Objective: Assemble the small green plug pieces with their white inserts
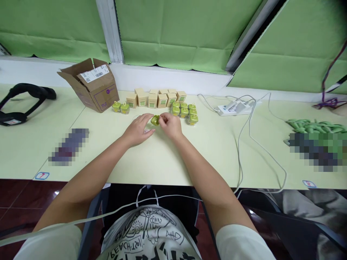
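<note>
My right hand (171, 125) pinches a small green lid (155, 120) between thumb and fingers, its hollow side turned partly toward me. To the left of the lid, my left hand (138, 130) rests low over the table, thumb and fingers apart. A small pale or clear item (146, 130) shows between that thumb and the fingers; I cannot make out what it is. Just beyond my right hand stand several small clear jars with green lids (184, 111). Two more such jars (120, 107) stand beyond my left hand.
Small cardboard boxes (152, 100) stand in rows near the wall. An opened carton (100, 90) is at back left, a black strap-like frame (25, 103) farther left. A power strip (234, 108) trails white cables (251, 135) across the right side. Green cord (316, 126) lies far right.
</note>
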Available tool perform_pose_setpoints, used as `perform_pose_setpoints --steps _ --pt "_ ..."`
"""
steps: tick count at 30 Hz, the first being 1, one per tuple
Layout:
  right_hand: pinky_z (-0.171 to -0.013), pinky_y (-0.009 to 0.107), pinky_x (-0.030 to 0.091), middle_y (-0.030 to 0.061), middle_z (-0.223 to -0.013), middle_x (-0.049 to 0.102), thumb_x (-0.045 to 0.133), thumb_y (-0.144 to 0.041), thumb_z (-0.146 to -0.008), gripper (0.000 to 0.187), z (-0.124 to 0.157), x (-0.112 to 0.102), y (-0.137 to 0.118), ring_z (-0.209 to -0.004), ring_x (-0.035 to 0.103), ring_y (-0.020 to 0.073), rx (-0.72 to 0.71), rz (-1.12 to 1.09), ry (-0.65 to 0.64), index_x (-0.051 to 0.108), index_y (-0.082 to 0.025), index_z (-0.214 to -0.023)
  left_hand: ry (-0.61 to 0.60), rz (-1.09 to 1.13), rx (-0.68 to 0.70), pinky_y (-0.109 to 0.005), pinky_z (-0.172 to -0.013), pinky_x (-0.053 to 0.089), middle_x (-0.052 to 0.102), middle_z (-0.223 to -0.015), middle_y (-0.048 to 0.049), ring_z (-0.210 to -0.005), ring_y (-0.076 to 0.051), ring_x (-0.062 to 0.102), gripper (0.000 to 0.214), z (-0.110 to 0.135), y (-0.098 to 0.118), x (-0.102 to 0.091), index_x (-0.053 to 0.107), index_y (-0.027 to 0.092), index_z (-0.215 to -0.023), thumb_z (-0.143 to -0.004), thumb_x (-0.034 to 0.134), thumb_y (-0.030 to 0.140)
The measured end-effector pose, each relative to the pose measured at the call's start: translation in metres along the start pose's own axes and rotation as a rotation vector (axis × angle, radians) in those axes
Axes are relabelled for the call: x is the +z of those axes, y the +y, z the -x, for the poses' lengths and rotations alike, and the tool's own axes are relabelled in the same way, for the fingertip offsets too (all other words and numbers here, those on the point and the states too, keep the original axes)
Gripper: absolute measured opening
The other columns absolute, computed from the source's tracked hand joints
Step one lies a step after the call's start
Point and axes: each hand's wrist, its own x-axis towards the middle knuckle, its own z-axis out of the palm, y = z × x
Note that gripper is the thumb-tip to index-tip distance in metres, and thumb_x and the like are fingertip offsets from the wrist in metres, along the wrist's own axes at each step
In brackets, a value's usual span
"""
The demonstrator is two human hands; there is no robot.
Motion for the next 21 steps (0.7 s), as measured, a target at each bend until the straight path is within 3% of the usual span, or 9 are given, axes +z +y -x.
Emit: perform_pose_setpoints --steps 3,6,11,16,21 --pt "-0.078 0.03 0.046 0.0064 -0.082 0.074 0.052 -0.03 -0.098 0.028 0.004 -0.002 -0.008 -0.075 0.065 0.0193 -0.132 -0.063 0.004 0.077 -0.018 -0.101 0.027 0.028 -0.02 -0.048 -0.123 0.044 0.052 -0.159 -0.0154 -0.146 -0.031 0.052 0.068 0.0 -0.003 0.004 0.04 0.018 -0.159 -0.097 0.064 0.033" --pt "-0.081 0.03 0.048 0.0086 -0.091 0.076 0.05 -0.031 -0.1 0.03 0.008 0.0 -0.014 -0.081 0.066 0.0203 -0.209 -0.104 -0.03 0.076 -0.018 -0.105 0.05 0.06 0.041 -0.045 -0.124 0.044 0.055 -0.156 -0.0151 -0.145 -0.028 0.053 0.064 0.0 -0.009 0.008 0.043 0.017 -0.157 -0.097 0.063 0.028" --pt "-0.079 0.029 0.05 0.0055 -0.092 0.075 0.052 -0.038 -0.102 0.032 0.01 0.002 -0.016 -0.078 0.067 0.0188 -0.12 -0.164 -0.075 0.069 -0.021 -0.122 0.109 0.094 0.028 -0.043 -0.12 0.047 0.061 -0.148 -0.0123 -0.139 -0.026 0.058 0.054 -0.002 -0.015 0.009 0.053 0.019 -0.149 -0.096 0.063 0.026" --pt "-0.073 0.027 0.05 0.0017 -0.084 0.073 0.058 -0.044 -0.099 0.027 0.01 0.003 -0.016 -0.067 0.062 0.0153 -0.082 -0.274 -0.092 0.07 -0.022 -0.108 0.132 0.099 -0.052 -0.043 -0.117 0.05 0.062 -0.144 -0.0116 -0.135 -0.026 0.06 0.05 -0.004 -0.016 0.006 0.057 0.02 -0.142 -0.093 0.066 0.025" --pt "-0.071 0.027 0.052 0.0025 -0.092 0.078 0.064 -0.039 -0.091 0.026 0.011 0.007 -0.019 -0.066 0.063 0.014 -0.039 -0.344 -0.144 0.074 -0.022 -0.108 0.125 0.034 -0.038 -0.044 -0.117 0.049 0.063 -0.143 -0.0109 -0.134 -0.026 0.06 0.05 -0.004 -0.018 0.007 0.058 0.021 -0.142 -0.092 0.063 0.02"
